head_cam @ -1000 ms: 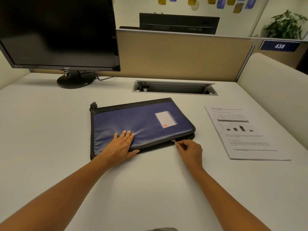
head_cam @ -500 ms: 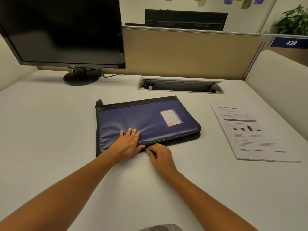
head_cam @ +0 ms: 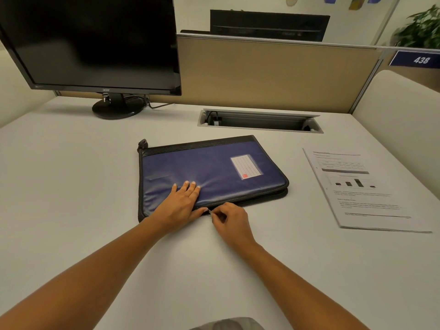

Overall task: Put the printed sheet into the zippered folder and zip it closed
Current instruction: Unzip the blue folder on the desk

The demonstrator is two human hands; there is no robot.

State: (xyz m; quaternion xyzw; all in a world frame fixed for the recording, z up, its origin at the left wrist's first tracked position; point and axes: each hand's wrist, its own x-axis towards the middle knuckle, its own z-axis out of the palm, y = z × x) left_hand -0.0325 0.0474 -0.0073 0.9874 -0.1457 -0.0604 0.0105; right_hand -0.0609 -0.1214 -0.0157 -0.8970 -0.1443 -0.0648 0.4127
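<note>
Our left hand (head_cam: 181,203) lies flat on the dark blue zippered folder with black cloth edges (head_cam: 214,172). Its fingers are straight and close together, and they press the folder down onto the smooth white desk (head_cam: 71,186). Our right hand (head_cam: 232,217) pinches the little silver zip pull (head_cam: 210,211) between thumb and finger. The pull sits at the near edge of the folder, just beside our left thumb. The white printed sheet with the small bar chart (head_cam: 364,189) lies flat on the desk, well apart from the folder on its right side. It is not inside yet.

So we think the step in hand is opening the zip. To the right of the pull the near edge looks split into two layers, so that part seems open. To the left our hand hides the edge, and we cannot tell.

To do this well, we should pull the tab along the edge, low and level, not up. The cloth is soft and could bunch up and jam the zip, so our left hand should press firm and flat. But our left thumb sits right in the way of the pull — we should slide that hand farther up onto the folder. At the corner we should go slowly round the bend. We should open the zip wide, so the sheet can slip in without bending.
</note>
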